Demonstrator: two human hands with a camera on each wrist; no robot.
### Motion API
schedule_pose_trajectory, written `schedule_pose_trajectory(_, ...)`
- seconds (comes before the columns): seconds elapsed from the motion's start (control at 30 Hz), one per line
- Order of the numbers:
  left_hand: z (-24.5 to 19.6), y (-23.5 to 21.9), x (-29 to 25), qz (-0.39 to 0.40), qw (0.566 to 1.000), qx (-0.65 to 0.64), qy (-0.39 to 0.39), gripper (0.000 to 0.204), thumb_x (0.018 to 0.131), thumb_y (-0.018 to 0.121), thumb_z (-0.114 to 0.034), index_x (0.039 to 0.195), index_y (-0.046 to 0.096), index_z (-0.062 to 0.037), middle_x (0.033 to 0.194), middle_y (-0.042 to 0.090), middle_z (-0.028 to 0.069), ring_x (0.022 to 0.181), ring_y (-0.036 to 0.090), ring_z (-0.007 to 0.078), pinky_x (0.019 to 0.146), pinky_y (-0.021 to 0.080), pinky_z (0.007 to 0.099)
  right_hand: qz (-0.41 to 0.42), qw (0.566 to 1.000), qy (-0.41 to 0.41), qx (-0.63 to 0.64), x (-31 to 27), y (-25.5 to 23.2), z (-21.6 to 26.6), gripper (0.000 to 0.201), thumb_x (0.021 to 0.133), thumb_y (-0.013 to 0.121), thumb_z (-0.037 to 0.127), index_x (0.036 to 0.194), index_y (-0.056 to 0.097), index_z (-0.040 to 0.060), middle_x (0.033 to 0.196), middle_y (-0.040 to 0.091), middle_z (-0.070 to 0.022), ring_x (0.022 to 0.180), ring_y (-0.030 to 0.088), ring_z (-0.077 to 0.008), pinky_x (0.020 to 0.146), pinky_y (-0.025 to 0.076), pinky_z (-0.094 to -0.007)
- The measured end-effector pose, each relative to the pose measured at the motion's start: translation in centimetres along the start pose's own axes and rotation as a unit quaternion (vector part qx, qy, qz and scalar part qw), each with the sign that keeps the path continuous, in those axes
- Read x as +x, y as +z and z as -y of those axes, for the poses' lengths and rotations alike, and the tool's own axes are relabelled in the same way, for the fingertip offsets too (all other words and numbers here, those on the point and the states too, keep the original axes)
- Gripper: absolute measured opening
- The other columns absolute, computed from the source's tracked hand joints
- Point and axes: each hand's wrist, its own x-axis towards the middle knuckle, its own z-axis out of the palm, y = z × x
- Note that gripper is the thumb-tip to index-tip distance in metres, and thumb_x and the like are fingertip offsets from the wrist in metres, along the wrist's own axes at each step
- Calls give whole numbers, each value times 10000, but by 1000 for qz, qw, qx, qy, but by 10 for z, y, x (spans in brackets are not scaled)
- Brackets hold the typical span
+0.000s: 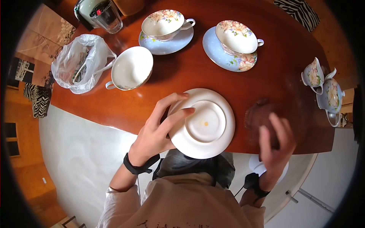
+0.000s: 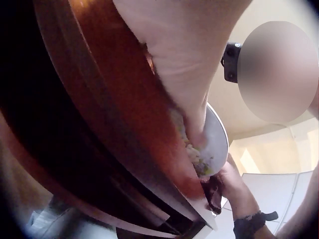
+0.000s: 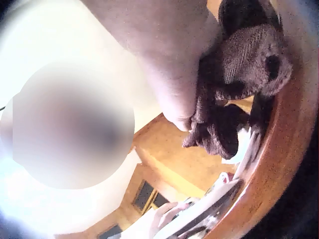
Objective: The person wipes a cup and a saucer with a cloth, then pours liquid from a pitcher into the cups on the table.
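My left hand (image 1: 154, 131) holds a saucer (image 1: 205, 117) by its left side, its white underside with the foot ring and a small yellow mark facing up. Two fingers lie over that underside. In the left wrist view, flowers show on the side of the saucer (image 2: 217, 144) that faces down. To the right of the saucer, my right hand (image 1: 277, 142), blurred, grips a dark brown cloth (image 1: 258, 116) over the table. The bunched knit cloth (image 3: 249, 62) hangs from the thumb and fingers in the right wrist view.
A white cup (image 1: 133, 68) sits beside a plastic bag (image 1: 81, 64) at the left. Two flowered cups on blue saucers, one cup (image 1: 161, 26) left and one cup (image 1: 237, 38) right, stand farther back. A creamer (image 1: 313, 76) and teapot (image 1: 331, 97) stand at the right edge.
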Motion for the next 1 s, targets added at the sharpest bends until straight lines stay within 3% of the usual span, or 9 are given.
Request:
schedule_pose_trajectory(0.13, -3, -4, 4, 44, 997, 66, 5, 518, 678, 836, -94, 1167, 675, -37, 1256, 588, 162, 1248, 575, 379, 991, 537, 456, 83, 983, -161, 34, 6, 30, 36, 332, 718, 833, 94, 1039, 748, 110, 928, 617, -49, 695, 653, -224, 615, 564, -349)
schedule_pose_trajectory(0.27, 0, -1, 1, 41, 988, 145, 23, 438, 686, 775, -44, 1120, 721, -42, 1218, 627, 142, 1232, 594, 358, 984, 543, 441, 145, 965, -204, 74, -5, 44, 50, 366, 665, 809, 56, 1021, 778, 132, 988, 579, -60, 718, 628, -226, 614, 556, -338)
schedule_pose_trajectory(0.4, -4, 3, -2, 33, 987, 157, 12, 453, 678, 784, -73, 1128, 738, -58, 1208, 642, 123, 1217, 611, 339, 976, 553, 424, 182, 972, -148, 9, -6, 39, 55, 374, 681, 762, 26, 1036, 764, 140, 929, 543, -57, 715, 608, -231, 612, 543, -359)
schedule_pose_trajectory(0.5, -10, 6, 2, 14, 990, 140, -10, 361, 720, 793, -22, 1079, 768, -58, 1163, 659, 122, 1209, 615, 344, 987, 561, 433, 163, 977, -134, -11, 0, 37, 49, 349, 685, 748, 25, 1019, 755, 126, 918, 536, -63, 710, 612, -239, 611, 536, -378)
schedule_pose_trajectory(0.53, -3, 4, 1, 24, 987, 156, 18, 466, 690, 803, -98, 1151, 740, -67, 1209, 650, 114, 1201, 622, 333, 960, 567, 419, 144, 979, -143, -31, 1, 37, 41, 389, 690, 736, 23, 1058, 727, 149, 917, 510, -58, 706, 607, -220, 607, 539, -350)
schedule_pose_trajectory(0.67, -5, 3, 0, 29, 989, 147, 5, 463, 687, 817, -100, 1142, 742, -66, 1208, 651, 113, 1190, 627, 328, 951, 574, 415, 84, 987, -102, -95, 3, 33, 16, 369, 716, 732, 17, 1051, 734, 171, 953, 537, -53, 720, 620, -267, 599, 533, -378)
schedule_pose_trajectory(0.8, -7, 4, 0, 22, 990, 139, -10, 434, 676, 849, -106, 1100, 763, -71, 1183, 665, 115, 1187, 627, 332, 957, 568, 421, 47, 994, -15, -100, 5, 25, 2, 333, 784, 727, 8, 1087, 734, 147, 982, 555, -53, 736, 628, -270, 607, 521, -387)
schedule_pose_trajectory(0.9, -8, 6, -1, 17, 989, 143, -18, 422, 667, 865, -111, 1078, 774, -75, 1169, 673, 117, 1182, 629, 334, 959, 565, 427, 13, 992, -57, -111, 3, 22, -5, 336, 774, 733, 3, 1087, 738, 124, 978, 563, -58, 714, 630, -270, 601, 513, -378)
schedule_pose_trajectory(1.0, -8, 6, 0, 19, 989, 148, -20, 423, 663, 867, -109, 1075, 775, -78, 1168, 672, 117, 1179, 629, 335, 952, 567, 429, 32, 994, -38, -96, 3, 18, 5, 347, 755, 744, 12, 1081, 745, 128, 975, 564, -58, 717, 632, -273, 598, 519, -387)
